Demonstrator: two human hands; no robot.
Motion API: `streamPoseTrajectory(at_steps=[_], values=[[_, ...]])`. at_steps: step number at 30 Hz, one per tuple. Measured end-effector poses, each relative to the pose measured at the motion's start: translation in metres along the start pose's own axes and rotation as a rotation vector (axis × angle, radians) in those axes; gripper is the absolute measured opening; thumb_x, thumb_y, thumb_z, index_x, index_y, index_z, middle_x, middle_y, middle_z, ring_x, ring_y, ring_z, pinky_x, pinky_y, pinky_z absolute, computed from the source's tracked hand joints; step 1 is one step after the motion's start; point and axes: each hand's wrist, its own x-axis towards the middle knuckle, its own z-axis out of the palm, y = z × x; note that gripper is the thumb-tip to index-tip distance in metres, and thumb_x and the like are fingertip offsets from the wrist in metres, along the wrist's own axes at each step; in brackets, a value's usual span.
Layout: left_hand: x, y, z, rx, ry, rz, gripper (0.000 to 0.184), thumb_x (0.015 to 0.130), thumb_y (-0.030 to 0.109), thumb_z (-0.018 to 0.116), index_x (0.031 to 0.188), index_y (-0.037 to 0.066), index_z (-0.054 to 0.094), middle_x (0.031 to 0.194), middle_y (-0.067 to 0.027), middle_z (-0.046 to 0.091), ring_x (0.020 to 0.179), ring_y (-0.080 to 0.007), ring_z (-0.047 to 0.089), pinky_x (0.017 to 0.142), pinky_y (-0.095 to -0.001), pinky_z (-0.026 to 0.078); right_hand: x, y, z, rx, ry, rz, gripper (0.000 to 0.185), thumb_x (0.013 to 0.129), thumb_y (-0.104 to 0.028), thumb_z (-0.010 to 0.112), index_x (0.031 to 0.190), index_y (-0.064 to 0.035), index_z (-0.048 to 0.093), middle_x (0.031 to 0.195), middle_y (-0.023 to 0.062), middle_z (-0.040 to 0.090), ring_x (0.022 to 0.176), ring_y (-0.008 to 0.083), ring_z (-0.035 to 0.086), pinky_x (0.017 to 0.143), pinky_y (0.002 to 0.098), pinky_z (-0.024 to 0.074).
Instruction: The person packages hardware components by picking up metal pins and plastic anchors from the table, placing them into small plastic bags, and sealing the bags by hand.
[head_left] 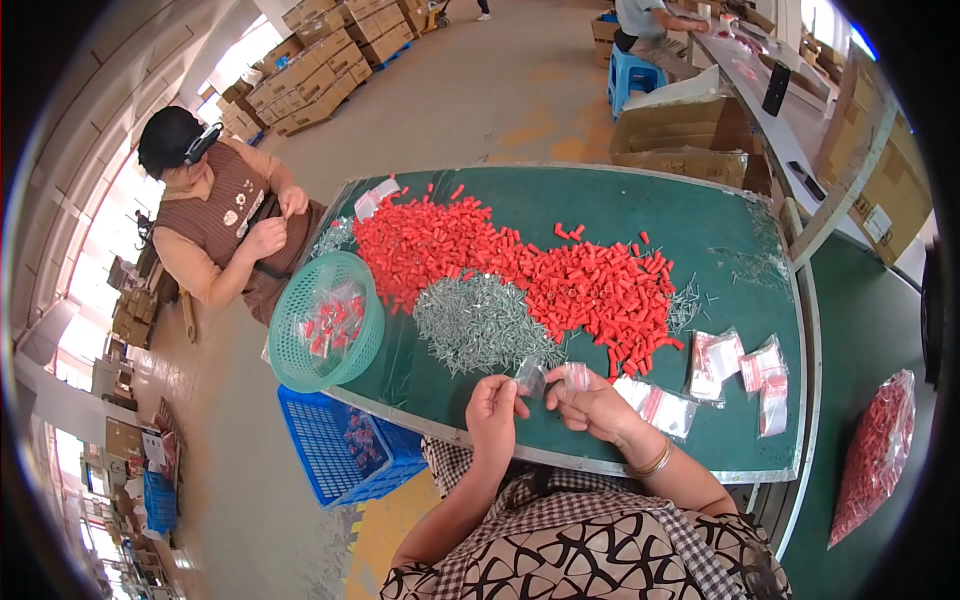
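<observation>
At the table's near edge, my left hand pinches a small clear plastic bag. My right hand, with bangles at the wrist, is closed on a small zip bag with a reddish stripe. Whether screws or plugs lie inside either bag is too small to tell. Just beyond my hands is a heap of grey screws. Red plastic wall plugs are piled behind and to the right of it. Stacks of flat zip bags lie by my right hand.
More bag stacks rest on the green table. A turquoise basket with filled bags stands at the left edge, above a blue crate. A co-worker works at left. A large bag of red plugs lies right.
</observation>
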Motion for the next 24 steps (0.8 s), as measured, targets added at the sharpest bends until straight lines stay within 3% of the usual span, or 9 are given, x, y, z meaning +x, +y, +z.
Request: streamPoseTrajectory(at_steps=[3, 5, 8, 11, 14, 17, 20, 22, 24], values=[[0.0, 0.001, 0.001, 0.066, -0.011, 0.0, 0.012, 0.095, 0.013, 0.056, 0.096, 0.001, 0.057, 0.074, -0.0034, 0.06, 0.061, -0.0082, 0.054, 0.056, -0.0213, 0.04, 0.004, 0.012, -0.005, -0.335, 0.164, -0.103, 0.02, 0.094, -0.016, 0.06, 0.11, -0.0052, 0.057, 0.066, -0.0044, 0.048, 0.047, 0.0041, 0.032, 0.041, 0.0209, 0.0229], [-0.002, 0.003, 0.005, 0.068, -0.045, -0.039, 0.012, 0.095, 0.013, 0.056, 0.095, 0.001, 0.058, 0.076, -0.002, 0.059, 0.063, -0.0079, 0.054, 0.058, -0.0218, 0.042, 0.005, 0.013, -0.003, -0.452, 0.153, -0.139, 0.024, 0.093, -0.018, 0.062, 0.112, -0.0046, 0.06, 0.063, -0.0082, 0.042, 0.047, 0.0028, 0.031, 0.041, 0.0204, 0.0238], [-0.003, -0.012, 0.005, 0.019, -0.156, -0.034, 0.013, 0.095, 0.012, 0.056, 0.097, 0.0, 0.059, 0.075, -0.0026, 0.059, 0.068, -0.0095, 0.056, 0.064, -0.0228, 0.044, 0.004, 0.014, -0.001, -0.393, 0.159, -0.155, 0.023, 0.089, -0.024, 0.069, 0.103, -0.0065, 0.065, 0.072, -0.0067, 0.053, 0.053, 0.0014, 0.04, 0.046, 0.018, 0.0322], [-0.004, -0.017, 0.005, 0.038, -0.19, -0.059, 0.012, 0.095, 0.011, 0.056, 0.096, -0.001, 0.059, 0.077, -0.0025, 0.059, 0.07, -0.0098, 0.056, 0.067, -0.0226, 0.045, 0.004, 0.014, -0.004, -0.51, 0.3, -0.152, 0.017, 0.088, -0.021, 0.069, 0.094, -0.005, 0.067, 0.071, -0.0032, 0.057, 0.057, 0.0068, 0.049, 0.051, 0.0219, 0.0399], [-0.007, -0.002, 0.013, -0.057, -0.122, 0.064, 0.012, 0.094, 0.008, 0.057, 0.101, -0.001, 0.06, 0.077, -0.0018, 0.059, 0.071, -0.0105, 0.057, 0.073, -0.0239, 0.047, 0.011, 0.024, -0.013, -1.019, 0.329, -0.764, 0.014, 0.085, -0.017, 0.07, 0.088, -0.0025, 0.067, 0.07, 0.0025, 0.061, 0.061, 0.0156, 0.057, 0.057, 0.028, 0.0467], [-0.007, -0.001, 0.016, 0.264, -0.082, 0.28, 0.02, 0.089, 0.006, 0.063, 0.108, 0.0, 0.062, 0.083, -0.0028, 0.062, 0.071, -0.0088, 0.057, 0.067, -0.022, 0.047, -0.002, 0.019, -0.002, -1.143, 0.242, -0.599, 0.013, 0.084, -0.013, 0.07, 0.085, -0.0006, 0.066, 0.073, 0.0079, 0.064, 0.064, 0.0238, 0.06, 0.063, 0.0333, 0.0495], [0.0, -0.022, 0.001, 0.335, -0.099, 0.227, 0.025, 0.085, 0.002, 0.064, 0.11, 0.0, 0.063, 0.086, -0.0042, 0.065, 0.071, -0.0086, 0.059, 0.065, -0.0225, 0.048, 0.004, 0.026, -0.006, -1.044, 0.216, -0.66, 0.012, 0.086, -0.013, 0.068, 0.087, -0.0017, 0.067, 0.074, 0.006, 0.065, 0.059, 0.0167, 0.058, 0.056, 0.0298, 0.0479], [0.0, -0.009, -0.002, 0.313, -0.089, 0.079, 0.017, 0.087, 0.002, 0.063, 0.103, -0.002, 0.066, 0.081, -0.0031, 0.067, 0.067, -0.0075, 0.059, 0.063, -0.0219, 0.048, -0.001, 0.016, 0.001, -0.785, 0.269, -0.308, 0.014, 0.089, -0.015, 0.066, 0.088, -0.0015, 0.068, 0.075, 0.0036, 0.065, 0.053, 0.0095, 0.054, 0.048, 0.0251, 0.0445], [0.0, -0.004, -0.006, 0.376, -0.148, 0.055, 0.016, 0.088, 0.005, 0.061, 0.102, -0.002, 0.067, 0.079, -0.0012, 0.066, 0.066, -0.0061, 0.058, 0.062, -0.0206, 0.047, 0.004, 0.016, -0.009, -0.577, 0.226, -0.247, 0.017, 0.09, -0.017, 0.065, 0.092, 0.0003, 0.067, 0.074, 0.0014, 0.065, 0.05, 0.0056, 0.051, 0.045, 0.0203, 0.0415]])
